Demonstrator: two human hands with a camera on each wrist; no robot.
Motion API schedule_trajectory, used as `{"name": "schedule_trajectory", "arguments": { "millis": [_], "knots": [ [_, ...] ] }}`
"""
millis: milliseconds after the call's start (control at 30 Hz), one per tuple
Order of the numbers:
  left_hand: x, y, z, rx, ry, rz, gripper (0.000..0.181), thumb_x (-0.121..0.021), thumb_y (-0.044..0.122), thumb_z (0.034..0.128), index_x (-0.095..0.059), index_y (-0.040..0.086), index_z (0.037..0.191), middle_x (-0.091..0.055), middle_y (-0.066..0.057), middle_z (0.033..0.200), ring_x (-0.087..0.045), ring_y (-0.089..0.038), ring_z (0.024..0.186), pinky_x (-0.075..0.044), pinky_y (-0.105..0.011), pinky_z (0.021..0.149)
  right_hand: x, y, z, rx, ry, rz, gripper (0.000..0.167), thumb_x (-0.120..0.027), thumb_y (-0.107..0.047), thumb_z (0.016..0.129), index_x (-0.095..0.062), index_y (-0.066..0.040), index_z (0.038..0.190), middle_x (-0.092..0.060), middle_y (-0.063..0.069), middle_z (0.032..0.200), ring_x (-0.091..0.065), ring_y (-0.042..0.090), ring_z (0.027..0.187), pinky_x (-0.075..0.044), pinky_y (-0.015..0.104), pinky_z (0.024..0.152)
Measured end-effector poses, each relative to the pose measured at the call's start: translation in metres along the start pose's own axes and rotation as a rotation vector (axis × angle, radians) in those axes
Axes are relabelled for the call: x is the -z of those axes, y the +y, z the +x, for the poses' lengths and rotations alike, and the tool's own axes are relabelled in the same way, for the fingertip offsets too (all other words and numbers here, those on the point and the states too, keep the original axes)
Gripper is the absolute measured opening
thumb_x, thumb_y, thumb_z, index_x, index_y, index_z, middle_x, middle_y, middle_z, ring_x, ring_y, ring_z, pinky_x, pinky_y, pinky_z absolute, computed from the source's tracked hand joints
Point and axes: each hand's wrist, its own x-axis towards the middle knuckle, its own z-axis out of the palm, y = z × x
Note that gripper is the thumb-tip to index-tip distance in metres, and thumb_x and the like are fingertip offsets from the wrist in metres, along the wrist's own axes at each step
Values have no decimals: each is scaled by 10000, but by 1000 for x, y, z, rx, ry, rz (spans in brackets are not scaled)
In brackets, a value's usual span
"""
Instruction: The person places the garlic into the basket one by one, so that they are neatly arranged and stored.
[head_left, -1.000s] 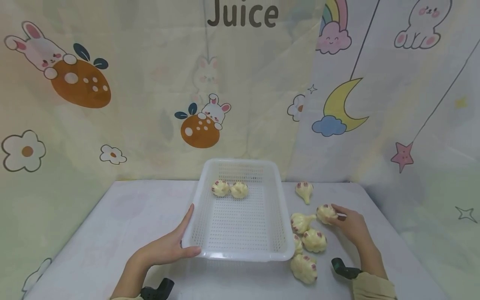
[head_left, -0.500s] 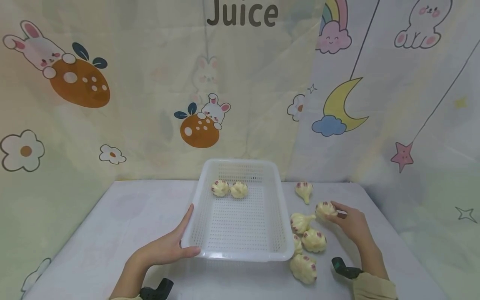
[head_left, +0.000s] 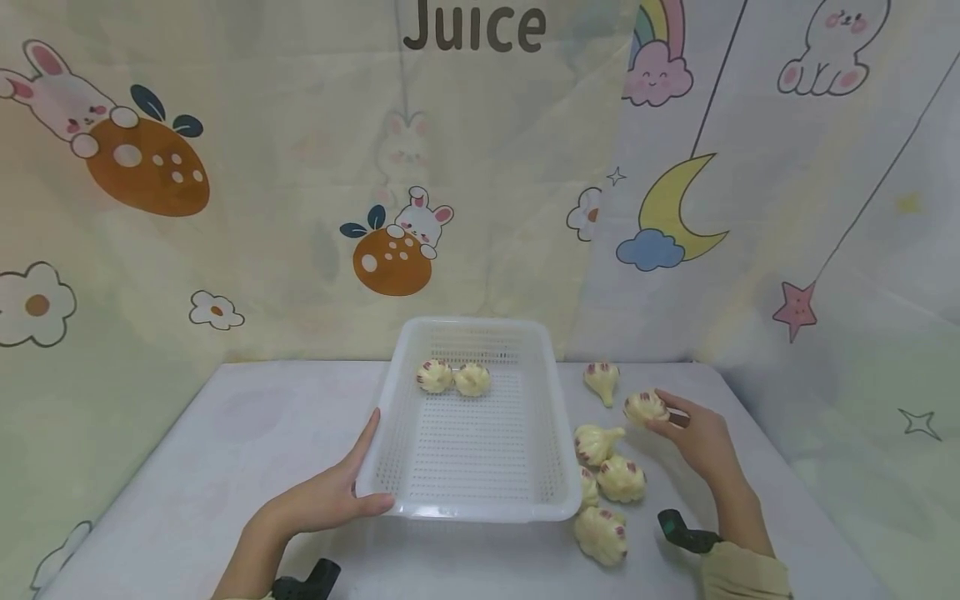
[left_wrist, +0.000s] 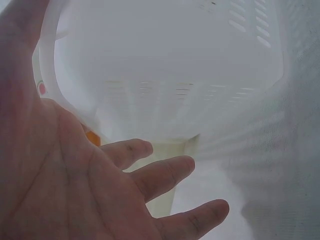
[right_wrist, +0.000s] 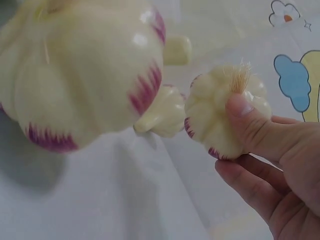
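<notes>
One garlic bulb [head_left: 643, 407] is clamped between the thumb and fingers of our right grip [head_left: 701, 435]; from it, the white plastic basket [head_left: 487, 510] lies left, long axis running near to far. That grip reaches in from the near right. Our left grip [head_left: 322, 502], fingers straight and spread, touches the basket's near-left corner.

- Basket [head_left: 480, 510]: smooth plastic; rim glossy, catching light.
- Held garlic bulb [right_wrist: 210, 112]: smooth, moulded-looking skin, soft sheen; root tuft [right_wrist: 240, 80] dry-looking, fibrous, rough.
- Tabletop [head_left: 277, 417]: matt, finely grained in the left wrist view.
- Backdrop [head_left: 300, 208]: printed sheet, faintly creased; cloth or plastic, I cannot tell.
- Sleeve [head_left: 745, 571]: matt cloth.
- Wrist mount [head_left: 686, 533]: hard-looking plastic.
</notes>
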Motion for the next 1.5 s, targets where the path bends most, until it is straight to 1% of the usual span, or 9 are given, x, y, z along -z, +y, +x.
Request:
{"name": "schedule_trajectory", "arguments": {
  "millis": [133,267,433,700,867,1033,1100,1267,1500],
  "knots": [
    [0,0,0,2,-2,-4,1108,-680,343,859,247,349,1466,127,-81,1597,-185,-341,1435,-257,-577,1086,1,-10,0,19,15,-4,692,-691,-422,834,-475,-83,1397,-469,277,1378,-576,423,1131,-507,515,842],
    [0,-1,-1,2,-1,-1,1100,-673,338,865,251,359,1461,140,-76,1596,-181,-345,1435,-261,-579,1084,2,-24,0,59,36,5,658,-704,-361,837,-481,-94,1395,-484,259,1376,-583,408,1129,-508,510,847],
    [1,-1,-2,-1,6,4,1098,-670,336,867,252,349,1463,160,-71,1593,-144,-353,1446,-243,-581,1092,5,-42,-3,85,38,48,647,-709,-331,837,-479,-111,1401,-483,235,1391,-574,395,1151,-510,493,856],
    [0,0,-3,-1,7,15,1095,-666,331,870,254,340,1464,153,-87,1593,-142,-355,1446,-241,-573,1096,7,-61,-7,130,52,98,619,-726,-267,829,-500,-129,1388,-505,203,1383,-587,370,1145,-520,455,849],
    [0,2,-3,-1,4,23,1103,-667,346,867,258,323,1467,139,-109,1595,-167,-366,1438,-262,-575,1085,2,-70,-7,200,80,130,591,-752,-192,800,-545,-136,1350,-569,180,1320,-623,348,1096,-538,394,810],
    [-1,3,-3,-10,5,21,1105,-671,337,864,253,319,1470,116,-118,1597,-192,-360,1430,-273,-569,1081,-4,-80,-9,271,85,135,588,-772,-126,768,-570,-109,1320,-601,179,1275,-647,338,1055,-550,342,771],
    [-1,3,-4,-15,4,18,1107,-674,332,863,252,318,1471,102,-127,1598,-210,-362,1422,-277,-571,1078,-6,-85,-10,284,79,143,588,-774,-116,762,-573,-91,1313,-592,184,1287,-645,340,1056,-550,330,767],
    [-1,4,-4,-18,0,8,1113,-679,330,859,251,320,1471,74,-142,1598,-235,-368,1411,-285,-579,1070,-11,-100,-14,280,51,169,593,-777,-123,756,-573,-95,1312,-573,170,1320,-636,344,1076,-550,323,769],
    [-1,5,-3,-20,1,20,1109,-678,339,859,246,327,1471,90,-144,1597,-205,-373,1424,-269,-580,1078,-20,-114,-18,324,-14,247,555,-774,-101,753,-600,-94,1280,-601,153,1283,-636,340,1082,-549,278,787]
  ]
}}
